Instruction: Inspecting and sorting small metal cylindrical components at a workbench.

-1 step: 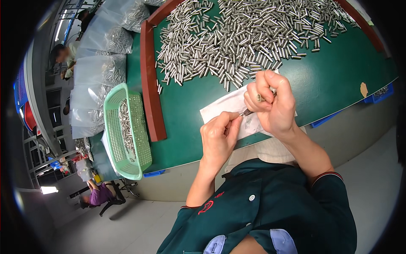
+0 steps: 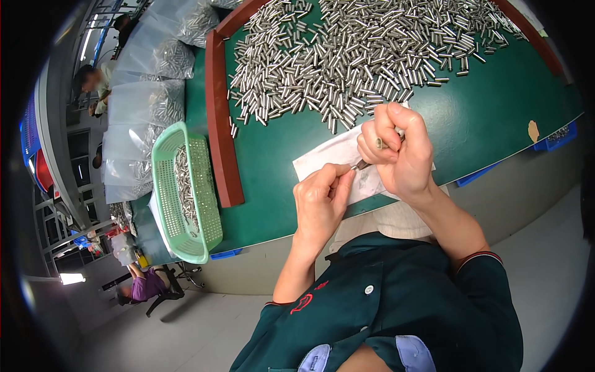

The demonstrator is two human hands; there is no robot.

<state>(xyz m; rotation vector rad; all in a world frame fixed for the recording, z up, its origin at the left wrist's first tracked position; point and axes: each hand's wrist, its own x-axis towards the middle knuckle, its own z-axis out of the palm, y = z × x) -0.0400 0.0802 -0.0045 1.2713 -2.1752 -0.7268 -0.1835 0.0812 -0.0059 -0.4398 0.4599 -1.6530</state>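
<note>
Metal pin [image 2: 354, 167], long axis seemingly rightward, pinched by left hand [image 2: 319, 192] grip; right hand [image 2: 406, 152] clasps tool [image 2: 363, 164].

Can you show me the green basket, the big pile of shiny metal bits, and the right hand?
Green basket [image 2: 211, 214]: head view, on its side wall full of holes.
Pile of shiny metal bits [image 2: 353, 65]: head view, near its middle.
Right hand [image 2: 405, 156]: head view, on the middle of the hand.

Metal pins [image 2: 347, 62] are gleaming silver; the tabletop [image 2: 483, 118] is showing deep green, the edging rail [image 2: 222, 124] brick-red, the perforated basket [image 2: 209, 214] mint, the shirt [image 2: 421, 291] dark teal.
</note>
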